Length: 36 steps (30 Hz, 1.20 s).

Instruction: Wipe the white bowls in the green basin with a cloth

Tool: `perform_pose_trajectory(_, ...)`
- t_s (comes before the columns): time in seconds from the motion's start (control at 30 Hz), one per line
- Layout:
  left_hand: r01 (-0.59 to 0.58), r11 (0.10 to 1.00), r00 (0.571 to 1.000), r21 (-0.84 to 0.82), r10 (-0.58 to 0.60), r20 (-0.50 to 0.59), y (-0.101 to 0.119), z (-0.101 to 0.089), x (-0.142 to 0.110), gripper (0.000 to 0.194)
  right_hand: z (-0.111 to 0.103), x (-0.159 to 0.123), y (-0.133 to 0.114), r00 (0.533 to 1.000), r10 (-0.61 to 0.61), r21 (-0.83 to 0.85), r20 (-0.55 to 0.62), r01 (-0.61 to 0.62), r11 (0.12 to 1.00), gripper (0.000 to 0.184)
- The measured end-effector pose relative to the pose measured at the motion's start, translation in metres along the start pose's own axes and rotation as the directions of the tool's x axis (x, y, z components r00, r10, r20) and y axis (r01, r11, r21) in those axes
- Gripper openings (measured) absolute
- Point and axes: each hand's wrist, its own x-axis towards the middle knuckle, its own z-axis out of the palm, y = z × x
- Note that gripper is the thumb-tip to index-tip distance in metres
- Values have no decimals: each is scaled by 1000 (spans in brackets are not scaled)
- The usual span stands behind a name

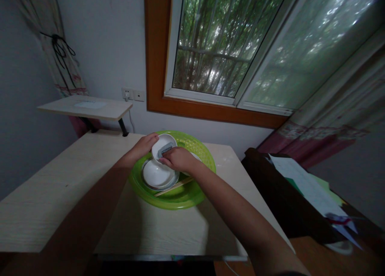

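A green plastic basin point(197, 147) sits on the pale wooden table point(60, 187). Inside it lie a white bowl on a plate point(156, 175) and a pair of chopsticks point(174, 186). My left hand point(144, 145) grips the rim of a small white bowl point(159, 144), tilted up above the basin. My right hand point(178, 158) is closed on a grey sponge point(165, 149) pressed into that bowl.
A small shelf point(87, 106) stands at the table's back left, under a wall socket point(132, 94). A window point(228, 47) is behind the basin. A dark chair with papers point(303, 183) stands to the right.
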Motion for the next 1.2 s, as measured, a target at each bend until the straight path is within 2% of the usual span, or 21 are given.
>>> perform_pose_trajectory(0.2, -3, 999, 1000, -49, 4, 23, -4, 1, 1, 48, 1, 0, 12, 996, -82, -132, -17, 79, 988, 51)
perform_pose_trajectory(0.33, 7, 998, 1000, -63, -5, 26, -1, 3, -1, 51, 10, -8, 19, 989, -127, -177, -75, 112, 978, 43)
perform_pose_trajectory(0.5, 7, 998, 1000, -68, -6, 16, 3, 3, -1, 49, 19, -19, 15, 984, -67, -221, -167, 29, 975, 44)
perform_pose_trajectory(0.7, -8, 998, 1000, -69, 9, 6, 0, 1, 1, 48, 16, -21, 4, 986, -19, -174, -166, -11, 985, 52)
perform_pose_trajectory(0.83, -9, 998, 1000, -65, 9, 0, -1, 0, 1, 47, 15, -21, 5, 980, -115, -125, -161, 95, 988, 54)
perform_pose_trajectory(0.97, 1, 999, 999, -51, -3, -43, 0, -1, 1, 46, 16, -24, 6, 961, -209, 1, -183, 213, 977, 48)
perform_pose_trajectory(1.07, 7, 999, 999, -39, -10, -54, -2, -1, 2, 45, 18, -25, 6, 953, -237, 87, -187, 257, 963, 55)
perform_pose_trajectory(1.2, -5, 997, 999, -73, 2, -32, -8, 0, 3, 45, 21, -23, 3, 950, -263, 113, -169, 284, 952, 69)
